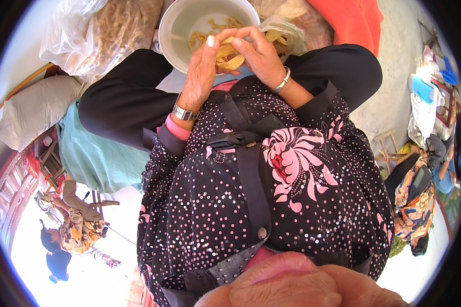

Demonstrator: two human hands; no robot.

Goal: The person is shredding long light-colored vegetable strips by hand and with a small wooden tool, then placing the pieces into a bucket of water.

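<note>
Above my lap, my left hand (200,71) and my right hand (262,55) are close together. Both grip a bundle of yellow, flat, pliable strips (230,57), possibly bean curd skin; fingers hide part of it. Just beyond my fingers stands a white basin (176,50), with several small twisted or knotted yellow pieces (217,26) inside. Beside my right hand, an open plastic bag (292,28) holds more yellow strips (278,40).
At the upper left stands a clear plastic bag (119,34) full of knotted pieces. A pale sack (40,109) and a teal cloth (96,149) lie left of my leg. Red cloth (349,23) is at the upper right. Other people (80,230) sit at both sides.
</note>
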